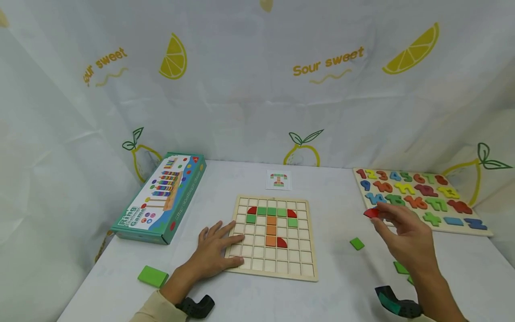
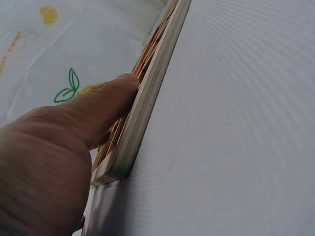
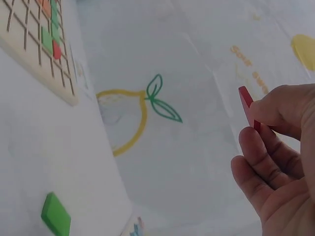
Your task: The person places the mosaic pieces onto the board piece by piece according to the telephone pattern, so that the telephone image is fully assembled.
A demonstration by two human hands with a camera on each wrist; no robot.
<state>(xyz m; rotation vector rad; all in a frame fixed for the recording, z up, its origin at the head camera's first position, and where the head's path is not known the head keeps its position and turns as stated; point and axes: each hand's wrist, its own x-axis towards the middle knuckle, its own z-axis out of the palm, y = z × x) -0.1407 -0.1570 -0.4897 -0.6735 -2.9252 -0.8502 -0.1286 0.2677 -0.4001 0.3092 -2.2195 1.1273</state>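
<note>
A wooden grid board point(image 1: 277, 274) lies on the white table. My left hand point(image 1: 212, 251) rests on its left edge with the fingers spread; in the left wrist view the thumb point(image 2: 110, 96) presses on the rim. Green squares point(image 1: 271, 211), orange squares point(image 1: 271, 230) and red rounded tiles point(image 1: 281, 243) sit in some cells, forming a T-like shape. Off to the right and above the table, my right hand point(image 1: 408, 235) pinches a red rounded tile point(image 1: 371, 213) between thumb and fingers. That tile point(image 3: 248, 105) appears nearly edge-on in the right wrist view.
Behind the board lies a pattern card point(image 1: 278, 180). Loose green tiles point(image 1: 356, 243) lie under and beside the right arm. A number puzzle board point(image 1: 426, 201) is at the back right, a game box point(image 1: 161, 197) at the left, with a green block point(image 1: 153, 276) in front of it.
</note>
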